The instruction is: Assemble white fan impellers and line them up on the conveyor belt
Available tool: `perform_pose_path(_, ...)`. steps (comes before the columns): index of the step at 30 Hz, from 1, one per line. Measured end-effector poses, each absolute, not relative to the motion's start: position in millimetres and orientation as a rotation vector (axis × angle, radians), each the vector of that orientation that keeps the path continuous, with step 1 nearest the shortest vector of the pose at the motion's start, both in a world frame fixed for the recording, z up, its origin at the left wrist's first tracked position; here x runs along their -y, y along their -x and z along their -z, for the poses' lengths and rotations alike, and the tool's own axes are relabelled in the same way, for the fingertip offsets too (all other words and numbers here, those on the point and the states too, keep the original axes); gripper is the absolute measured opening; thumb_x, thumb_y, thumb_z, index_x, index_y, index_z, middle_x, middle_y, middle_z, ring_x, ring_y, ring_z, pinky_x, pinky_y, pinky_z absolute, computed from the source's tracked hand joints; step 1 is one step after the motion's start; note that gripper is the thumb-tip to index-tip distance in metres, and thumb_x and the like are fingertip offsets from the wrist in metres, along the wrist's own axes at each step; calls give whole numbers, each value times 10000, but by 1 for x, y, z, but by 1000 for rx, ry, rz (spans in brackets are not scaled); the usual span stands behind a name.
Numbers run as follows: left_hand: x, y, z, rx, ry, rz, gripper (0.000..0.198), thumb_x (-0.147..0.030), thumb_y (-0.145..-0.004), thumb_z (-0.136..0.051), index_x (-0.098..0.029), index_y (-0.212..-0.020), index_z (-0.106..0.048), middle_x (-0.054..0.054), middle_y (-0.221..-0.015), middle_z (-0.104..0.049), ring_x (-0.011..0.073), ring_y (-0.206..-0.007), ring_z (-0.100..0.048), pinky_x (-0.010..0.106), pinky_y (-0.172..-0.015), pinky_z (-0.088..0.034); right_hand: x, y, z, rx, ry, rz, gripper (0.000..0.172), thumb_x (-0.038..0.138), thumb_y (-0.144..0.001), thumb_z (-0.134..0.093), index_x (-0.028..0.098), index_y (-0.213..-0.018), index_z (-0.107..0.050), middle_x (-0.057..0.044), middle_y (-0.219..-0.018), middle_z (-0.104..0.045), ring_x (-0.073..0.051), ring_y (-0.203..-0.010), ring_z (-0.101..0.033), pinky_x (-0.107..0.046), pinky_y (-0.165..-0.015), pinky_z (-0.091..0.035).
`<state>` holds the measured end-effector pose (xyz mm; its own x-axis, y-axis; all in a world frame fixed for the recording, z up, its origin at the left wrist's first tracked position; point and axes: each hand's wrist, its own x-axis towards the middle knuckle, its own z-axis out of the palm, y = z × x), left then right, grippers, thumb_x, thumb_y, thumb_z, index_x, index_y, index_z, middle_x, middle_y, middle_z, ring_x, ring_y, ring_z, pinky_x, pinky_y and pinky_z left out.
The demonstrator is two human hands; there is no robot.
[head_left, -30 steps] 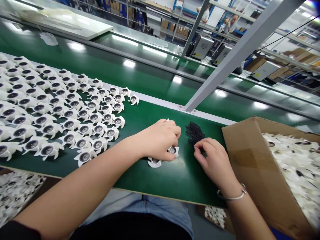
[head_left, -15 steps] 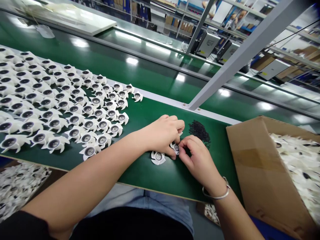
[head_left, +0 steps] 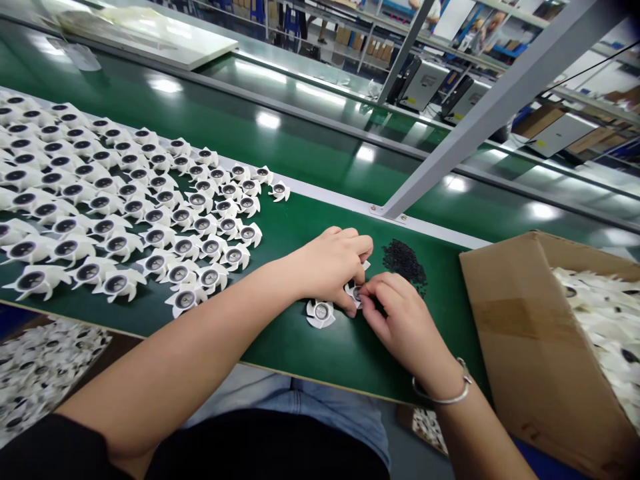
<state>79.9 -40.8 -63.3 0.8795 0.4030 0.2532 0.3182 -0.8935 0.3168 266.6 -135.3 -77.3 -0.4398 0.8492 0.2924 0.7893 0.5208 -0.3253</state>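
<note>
Surface: green conveyor belt [head_left: 360, 357], with rows of white plastic fan impellers [head_left: 120, 285] at left and a heap of black granules [head_left: 404, 261] just beyond the hands.
Room: steel upright [head_left: 493, 113], a second belt [head_left: 280, 113], and distant shelving [head_left: 360, 37].
Left hand [head_left: 333, 267]: fingers curled nearly closed, holding one impeller [head_left: 355, 293].
Right hand [head_left: 407, 327]: fingertips [head_left: 370, 288] pinched on that same impeller.
Loose impeller [head_left: 320, 313]: on the belt, just beside the left hand.
Hidden: fingers cover most of the held impeller; its hub is hard to make out.
Cut off: cardboard box [head_left: 515, 347] of white impellers [head_left: 605, 327], at the right edge.
</note>
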Motion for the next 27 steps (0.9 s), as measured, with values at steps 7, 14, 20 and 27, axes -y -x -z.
perform_pose_path(7,41,-79,63,-539,-2754,-443,338,-573,-715,-779,-277,-878,-782,48,-1039,-551,225,-967,-489,365,-809,-316,152,-276,62,2522,1210,-20,184,132,-931,-552,168,-1075,-661,-77,-953,-662,-209,-867,-570,-373,-745,-417)
perform_pose_path(14,41,-78,61,-725,-2747,-431,323,-432,-741,-797,-230,-979,-713,45,-1062,-558,224,-994,-491,342,-812,-323,147,-314,73,2021,1561,136,92,191,-889,-619,178,-932,-699,-35,-827,-641,-168,-774,-587,-316,-719,-464)
perform_pose_path(20,34,-70,47,-846,-2679,-454,267,-300,-791,-721,-230,-1042,-665,37,-1060,-591,211,-980,-536,325,-813,-359,130,-312,76,2223,1727,116,152,216,-906,-579,177,-859,-718,-40,-838,-652,-184,-816,-594,-317,-725,-414)
perform_pose_path(27,27,-38,28,-961,-2292,70,210,-374,-670,-741,-263,-849,-733,-8,-840,-671,156,-689,-580,267,-566,-361,123,-299,65,2464,1868,212,208,188,-942,-537,169,-836,-715,-53,-829,-636,-197,-813,-550,-352,-703,-289)
